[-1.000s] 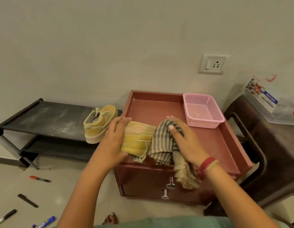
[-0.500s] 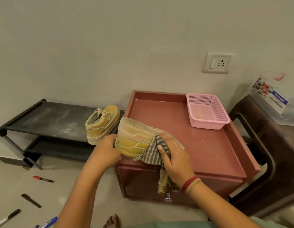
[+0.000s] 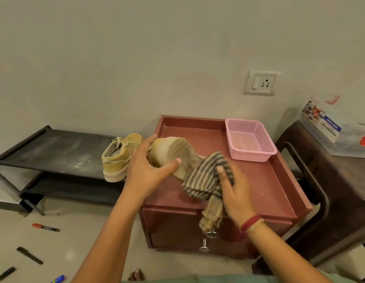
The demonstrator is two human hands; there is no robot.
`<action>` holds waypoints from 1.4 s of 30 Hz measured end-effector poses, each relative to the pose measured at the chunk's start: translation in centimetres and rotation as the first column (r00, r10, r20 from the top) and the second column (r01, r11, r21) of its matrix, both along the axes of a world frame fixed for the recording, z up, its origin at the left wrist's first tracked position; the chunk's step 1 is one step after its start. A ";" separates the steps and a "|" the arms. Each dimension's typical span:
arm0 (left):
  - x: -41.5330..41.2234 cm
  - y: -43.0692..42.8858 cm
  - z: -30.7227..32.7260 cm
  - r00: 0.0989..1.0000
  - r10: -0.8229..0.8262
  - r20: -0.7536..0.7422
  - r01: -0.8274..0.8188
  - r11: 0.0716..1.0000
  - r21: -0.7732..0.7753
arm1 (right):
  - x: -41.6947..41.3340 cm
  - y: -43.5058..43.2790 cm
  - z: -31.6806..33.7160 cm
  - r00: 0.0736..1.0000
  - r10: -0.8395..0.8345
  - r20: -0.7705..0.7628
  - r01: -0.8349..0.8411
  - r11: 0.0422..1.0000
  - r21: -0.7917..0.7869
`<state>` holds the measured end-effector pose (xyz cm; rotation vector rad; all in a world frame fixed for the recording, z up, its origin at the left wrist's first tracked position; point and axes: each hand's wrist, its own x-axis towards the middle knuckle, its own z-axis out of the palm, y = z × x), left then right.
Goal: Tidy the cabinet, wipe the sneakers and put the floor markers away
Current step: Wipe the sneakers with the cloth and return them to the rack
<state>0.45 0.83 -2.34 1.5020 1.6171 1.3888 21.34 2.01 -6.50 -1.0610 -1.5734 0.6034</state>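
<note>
A yellow sneaker (image 3: 169,149) lies turned sole-up over the left part of the reddish-brown cabinet (image 3: 265,180). My left hand (image 3: 149,170) grips it at the heel, thumb across the sole. My right hand (image 3: 232,188) holds a striped cloth (image 3: 206,178) against the sneaker's toe end; the cloth's tail hangs over the cabinet's front edge. The second yellow sneaker (image 3: 120,156) stands upright on the black shoe rack (image 3: 55,150). Several markers lie on the floor at the lower left: a red one (image 3: 44,227), a black one (image 3: 29,255), a blue one (image 3: 58,278).
A pink plastic basket (image 3: 249,139) sits at the cabinet top's back right. The cabinet front has two metal knobs (image 3: 208,240). A dark wooden table (image 3: 330,180) with a clear plastic box (image 3: 341,131) stands to the right. A wall socket (image 3: 261,82) is above.
The sneaker was rolled from its side to sole-up. My left hand shifted to the heel, and my right hand slid the cloth along the sole toward the toe.
</note>
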 end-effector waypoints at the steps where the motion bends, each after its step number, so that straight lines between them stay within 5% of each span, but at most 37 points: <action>1: 0.1 -0.1 0.3 0.994 -0.046 -0.095 0.051 0.997 0.049 | 0.6 0.3 0.9 0.996 -0.057 -0.075 0.056 0.998 -0.014; 3: 0.1 -0.1 0.4 0.971 -0.131 -0.202 0.154 0.983 0.100 | 1.8 0.8 2.6 0.974 -0.145 -0.176 0.138 0.989 -0.048; 7: -0.2 -0.2 0.3 0.957 -0.245 -0.153 0.260 0.961 0.089 | 2.3 1.2 4.4 0.937 -0.259 -0.236 0.255 0.966 -0.050; 10: -0.2 0.0 0.2 0.955 -0.272 -0.121 0.281 0.957 0.072 | 1.2 0.4 5.7 0.958 -0.238 -0.161 0.257 0.960 0.111; 14: 0.0 0.2 0.1 0.949 -0.285 -0.132 0.296 0.952 0.072 | -1.6 -1.6 6.8 0.977 -0.009 0.214 -0.065 0.940 0.335; 16: 0.2 0.0 0.1 0.949 -0.289 -0.128 0.301 0.950 0.086 | -3.4 -2.3 5.7 0.883 0.042 0.468 -0.212 0.925 0.316; 18: 0.2 -0.3 0.0 0.952 -0.282 -0.116 0.294 0.950 0.108 | -4.5 -2.7 4.0 0.821 0.056 0.568 -0.254 0.927 0.276; 20: -0.3 -0.6 -0.1 0.957 -0.260 -0.125 0.276 0.952 0.129 | -4.3 -2.6 3.0 0.845 0.160 0.511 -0.310 0.924 0.223; 23: -0.9 -1.0 -0.1 0.964 -0.210 -0.161 0.230 0.966 0.116 | -3.4 -1.4 2.6 0.948 0.282 0.150 -0.290 0.957 0.029; 25: -1.0 -1.1 -0.1 0.968 -0.185 -0.169 0.205 0.972 0.111 | -3.4 -1.5 2.5 0.957 0.285 0.049 -0.283 0.958 -0.050; 30: -1.0 -1.1 -0.1 0.960 -0.191 -0.206 0.225 0.962 0.157 | -4.1 -2.7 2.7 0.883 0.371 0.286 -0.403 0.913 0.061; 36: -1.4 -1.0 -0.7 0.974 -0.167 -0.151 0.190 0.970 0.149 | -4.2 -1.3 2.8 0.939 0.340 0.047 -0.336 0.939 -0.076; 40: -1.2 -1.3 -0.8 0.962 -0.185 -0.200 0.221 0.959 0.176 | -4.2 -3.1 2.4 0.876 0.386 0.288 -0.414 0.910 0.038; 42: -1.0 -1.4 -0.8 0.960 -0.161 -0.227 0.208 0.957 0.200 | -3.6 -2.4 2.1 0.883 0.395 0.254 -0.410 0.912 0.008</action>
